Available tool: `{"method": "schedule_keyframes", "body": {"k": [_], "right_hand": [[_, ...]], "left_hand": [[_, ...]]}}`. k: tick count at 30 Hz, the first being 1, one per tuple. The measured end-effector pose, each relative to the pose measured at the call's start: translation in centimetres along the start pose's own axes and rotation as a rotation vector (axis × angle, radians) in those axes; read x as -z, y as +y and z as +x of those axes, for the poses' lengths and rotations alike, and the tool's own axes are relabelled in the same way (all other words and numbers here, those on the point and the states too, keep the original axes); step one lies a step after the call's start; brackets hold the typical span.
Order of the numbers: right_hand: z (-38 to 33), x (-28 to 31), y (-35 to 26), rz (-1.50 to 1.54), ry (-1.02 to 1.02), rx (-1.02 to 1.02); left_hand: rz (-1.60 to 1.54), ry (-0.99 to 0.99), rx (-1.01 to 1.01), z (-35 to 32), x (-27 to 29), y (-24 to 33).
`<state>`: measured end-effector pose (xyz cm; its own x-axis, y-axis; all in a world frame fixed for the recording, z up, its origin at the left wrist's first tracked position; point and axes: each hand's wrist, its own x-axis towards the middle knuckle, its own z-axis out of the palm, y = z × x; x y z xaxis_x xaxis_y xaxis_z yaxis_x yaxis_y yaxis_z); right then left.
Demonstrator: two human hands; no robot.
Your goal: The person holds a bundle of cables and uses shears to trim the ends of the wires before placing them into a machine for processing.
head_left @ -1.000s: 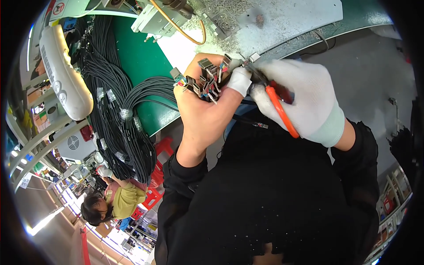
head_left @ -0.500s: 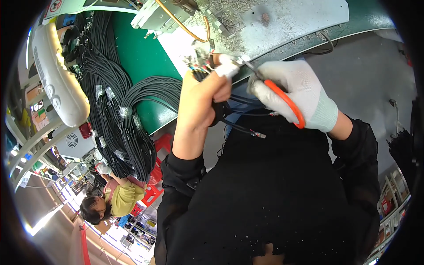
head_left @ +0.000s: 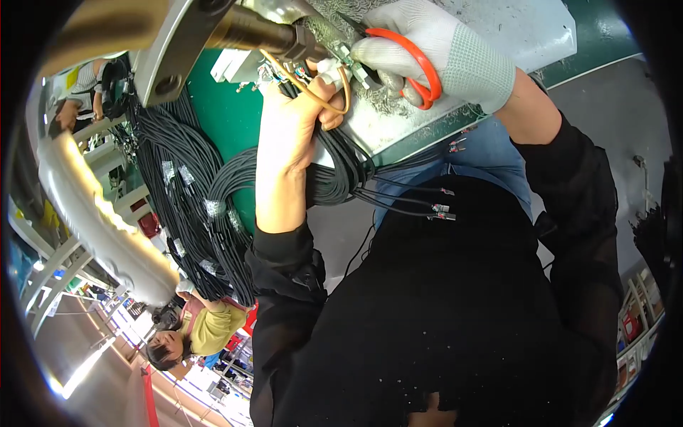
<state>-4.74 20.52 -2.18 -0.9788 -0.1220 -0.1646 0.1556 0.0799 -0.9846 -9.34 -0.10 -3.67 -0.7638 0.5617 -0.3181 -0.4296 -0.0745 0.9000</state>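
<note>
My left hand [head_left: 295, 132], bare apart from a white covering on a fingertip, is closed around a bundle of black cables [head_left: 341, 174]. The cables' stripped ends, with small coloured wires [head_left: 274, 71], stick out past the fingers, beside the metal machine head [head_left: 302, 44]. My right hand [head_left: 445, 53], in a white glove, is closed on red-handled scissors [head_left: 416, 53]. Their dark blades point up and left, away from the cables. The gloved fingertips are close to the machine's small metal parts, partly hiding them; whether they touch a wire I cannot make out.
More black cables [head_left: 174, 142] hang in thick coils at left, by the green table [head_left: 213, 107]. Metal scraps litter the pale work plate [head_left: 491, 28]. A tan hose [head_left: 313, 92] loops before my left hand. Cable ends [head_left: 441, 212] lie over my lap. A co-worker [head_left: 213, 327] sits lower left.
Both hands have moved up to the machine head, which now fills the upper left. The scissors have swung away from the bundle, blades now pointing up and left.
</note>
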Motion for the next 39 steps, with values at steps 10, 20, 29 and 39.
{"method": "schedule_keyframes", "body": {"k": [10,20,29,39], "right_hand": [[0.9,0.6,-0.1,-0.225,-0.116,-0.003],[1.8,-0.5,3.7,-0.342,0.019,0.303],[0.3,-1.0,2.3,0.067,-0.052,0.143],[-7.8,1.1,1.7,-0.498,0.293,0.078]], "left_hand": [[0.247,-0.025,-0.042,0.4,0.6,0.3],[0.505,0.067,-0.119,-0.5,0.6,0.2],[0.474,-0.038,-0.127,-0.2,0.9,0.2],[-0.089,0.191,-0.224,-6.2,-1.3,-1.9]]}}
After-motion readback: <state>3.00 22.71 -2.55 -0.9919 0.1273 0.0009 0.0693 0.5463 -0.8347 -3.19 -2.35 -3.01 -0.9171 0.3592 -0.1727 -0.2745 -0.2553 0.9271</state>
